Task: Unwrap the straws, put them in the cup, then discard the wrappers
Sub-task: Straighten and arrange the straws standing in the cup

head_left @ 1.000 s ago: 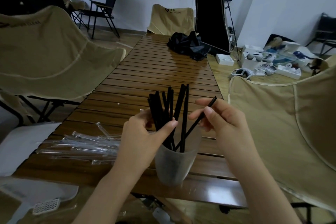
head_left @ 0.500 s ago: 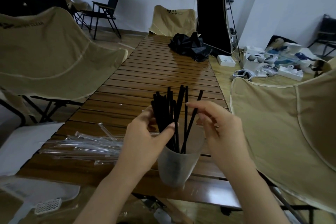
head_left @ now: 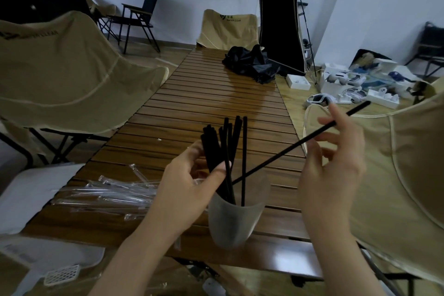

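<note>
Head view: far side of a frosted translucent cup masked by its own cloudy wall, lower ends of the black straws blurred to nothing inside. Fingertips of the left hand lost behind the bundle; thumb curled across the front, fingers wrapped behind, clamped on the straws just above the cup's rim. One straw standing apart from the gripped bunch, upright in the cup.

Slim, matte, rigid single black straw slanting from the cup's mouth up to the right, its lower end crossing the upright straw at the rim. Pinched near its upper third between thumb and fingers of the right hand, index raised; exact finger contact hard to make out. Top end jutting past the fingers over a tan fabric chair.

Crinkled, glossy clear wrappers heaped left of the cup on the slatted wooden table, partly covered by the left wrist, individual pieces impossible to count. Crumpled black fabric at the table's far end. White perforated object cropped at bottom left.
</note>
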The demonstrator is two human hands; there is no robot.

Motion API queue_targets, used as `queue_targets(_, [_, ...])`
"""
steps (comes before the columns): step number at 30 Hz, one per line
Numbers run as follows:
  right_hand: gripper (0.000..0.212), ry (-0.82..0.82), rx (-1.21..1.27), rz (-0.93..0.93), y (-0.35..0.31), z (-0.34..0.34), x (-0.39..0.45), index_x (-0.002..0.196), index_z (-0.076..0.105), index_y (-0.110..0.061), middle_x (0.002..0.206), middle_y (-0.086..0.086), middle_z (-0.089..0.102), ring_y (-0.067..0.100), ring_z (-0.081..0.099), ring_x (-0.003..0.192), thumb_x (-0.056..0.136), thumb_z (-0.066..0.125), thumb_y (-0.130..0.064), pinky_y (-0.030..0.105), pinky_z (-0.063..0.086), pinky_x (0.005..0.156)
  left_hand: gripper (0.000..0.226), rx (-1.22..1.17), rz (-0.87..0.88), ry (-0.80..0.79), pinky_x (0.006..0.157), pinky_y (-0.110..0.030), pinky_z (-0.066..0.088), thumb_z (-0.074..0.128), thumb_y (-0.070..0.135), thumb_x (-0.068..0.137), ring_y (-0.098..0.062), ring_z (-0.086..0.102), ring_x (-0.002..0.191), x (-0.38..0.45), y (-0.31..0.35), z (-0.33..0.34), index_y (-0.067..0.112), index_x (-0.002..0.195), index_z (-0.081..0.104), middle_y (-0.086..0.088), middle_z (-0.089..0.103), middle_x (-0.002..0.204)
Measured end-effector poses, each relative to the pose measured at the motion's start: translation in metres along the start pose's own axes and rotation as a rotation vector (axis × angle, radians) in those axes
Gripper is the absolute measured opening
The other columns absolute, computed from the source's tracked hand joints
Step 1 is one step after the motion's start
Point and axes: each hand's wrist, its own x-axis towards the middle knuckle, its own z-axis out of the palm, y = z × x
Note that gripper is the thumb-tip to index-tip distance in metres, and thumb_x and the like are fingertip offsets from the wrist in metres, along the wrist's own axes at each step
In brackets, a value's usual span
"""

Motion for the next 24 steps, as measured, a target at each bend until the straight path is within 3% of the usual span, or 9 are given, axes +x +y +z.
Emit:
queue_targets(2, [0.058, -0.057, -0.004, -0.024, -0.001, 0.004, -0.002, 0.124, 0.056, -0.009, 0.106, 0.004, 0.057, 0.016, 0.055, 0.083, 0.077, 0.050, 0.023, 0.023, 0.047, 0.070, 0.023, 0.005, -0.002, -0.002, 0.082, -0.012, 0.051, 0.068, 0.027, 0.084, 0.005, 0.062, 0.097, 0.000, 0.000, -0.001, 0.033, 0.106, 0.062, 0.023, 0.067, 0.099])
queue_targets(5, [0.054, -0.172, -0.026, -0.098, -0.003, 0.009, -0.009, 0.113, 0.065, -0.009, 0.096, 0.003, 0.064, 0.013, 0.058, 0.084, 0.074, 0.050, 0.024, 0.013, 0.044, 0.075, 0.027, 0.042, 0.011, -0.013, 0.088, -0.022, 0.053, 0.068, 0.026, 0.085, 0.003, 0.062, 0.102, 0.001, -0.002, -0.002, 0.033, 0.110, 0.063, 0.020, 0.068, 0.103])
queue_targets(8, [0.052, -0.199, -0.060, -0.079, 0.000, 0.013, -0.011, 0.115, 0.063, -0.010, 0.095, 0.003, 0.064, 0.015, 0.057, 0.082, 0.075, 0.050, 0.021, 0.012, 0.041, 0.075, 0.029, 0.060, 0.031, -0.012, 0.090, -0.022, 0.052, 0.067, 0.027, 0.085, 0.005, 0.062, 0.103, 0.000, -0.002, -0.002, 0.034, 0.112, 0.062, 0.021, 0.067, 0.105])
queue_targets(13, [0.051, 0.023, -0.107, 0.154, 0.015, 0.009, -0.003, 0.138, 0.042, -0.003, 0.125, 0.014, 0.055, 0.029, 0.056, 0.108, 0.088, 0.048, 0.006, 0.045, 0.048, 0.093, 0.029, 0.053, 0.063, -0.016, 0.087, -0.018, 0.052, 0.066, 0.029, 0.085, 0.006, 0.061, 0.104, 0.000, -0.002, -0.003, 0.036, 0.112, 0.061, 0.022, 0.067, 0.106])
queue_targets(15, [0.045, 0.057, -0.081, 0.291, 0.023, 0.006, -0.001, 0.140, 0.039, -0.007, 0.126, 0.016, 0.056, 0.033, 0.057, 0.111, 0.095, 0.044, -0.013, 0.048, 0.047, 0.094, 0.028, 0.042, 0.062, -0.033, 0.088, -0.015, 0.051, 0.065, 0.026, 0.087, 0.006, 0.061, 0.105, 0.001, -0.003, -0.003, 0.036, 0.113, 0.061, 0.022, 0.067, 0.108])
queue_targets(17, [0.035, 0.043, -0.074, 0.376, 0.025, 0.005, 0.000, 0.126, 0.053, -0.013, 0.102, 0.010, 0.068, 0.031, 0.065, 0.093, 0.099, 0.038, -0.028, 0.039, 0.050, 0.080, 0.025, 0.041, 0.047, -0.050, 0.088, -0.018, 0.052, 0.063, 0.025, 0.090, 0.006, 0.061, 0.104, 0.002, -0.004, -0.001, 0.035, 0.112, 0.062, 0.022, 0.067, 0.107])
queue_targets(19, [0.033, -0.040, -0.055, 0.364, 0.020, 0.007, -0.001, 0.103, 0.065, -0.015, 0.073, -0.002, 0.066, 0.023, 0.064, 0.070, 0.102, 0.037, -0.032, 0.030, 0.042, 0.062, 0.020, 0.041, 0.031, -0.057, 0.086, -0.021, 0.053, 0.062, 0.028, 0.090, 0.006, 0.062, 0.102, 0.003, -0.006, 0.000, 0.035, 0.109, 0.062, 0.022, 0.068, 0.105])
queue_targets(24, [0.041, -0.374, 0.396, 0.405, -0.005, 0.014, -0.006, 0.078, 0.069, -0.014, 0.057, -0.003, 0.053, 0.012, 0.047, 0.057, 0.100, 0.042, -0.035, 0.028, 0.036, 0.055, 0.017, -0.012, 0.009, -0.061, 0.086, -0.026, 0.054, 0.060, 0.027, 0.091, 0.001, 0.064, 0.101, 0.004, -0.009, 0.002, 0.031, 0.106, 0.064, 0.016, 0.069, 0.102])
